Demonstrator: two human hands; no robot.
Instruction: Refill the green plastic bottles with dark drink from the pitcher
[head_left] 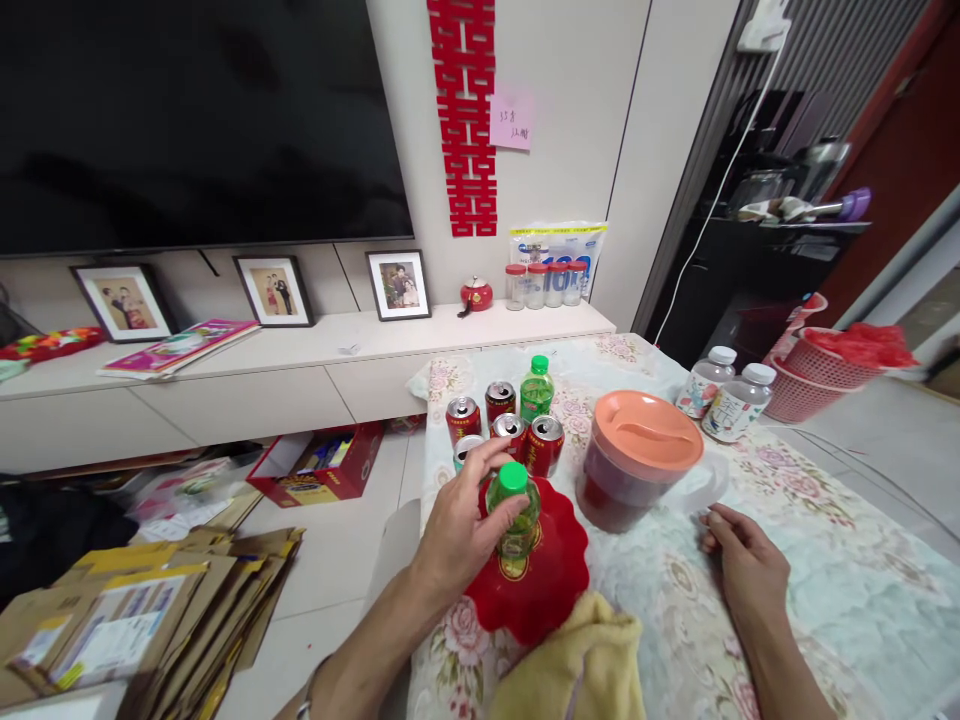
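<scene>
My left hand (469,525) is wrapped round a small green-capped bottle (517,510), which is upright over a red scalloped tray (559,570). Whether the bottle touches the tray I cannot tell. My right hand (746,560) rests on the flowered tablecloth with curled fingers, near the handle of a plastic pitcher (622,490). That pitcher has an orange lid and dark contents. What the right fingers hold, if anything, is hidden. Just beyond the left hand stand several red drink cans (545,445) and another green-capped bottle (537,388). A yellow cloth (574,665) lies at the tray's near edge.
Two white-capped jars (739,402) stand at the table's right, beside pink baskets (814,375). A low cabinet (337,345) runs behind, bearing framed photos (398,285) and red-lidded jars (535,287). Flattened cardboard (202,610) and a red box (319,465) lie on the floor left.
</scene>
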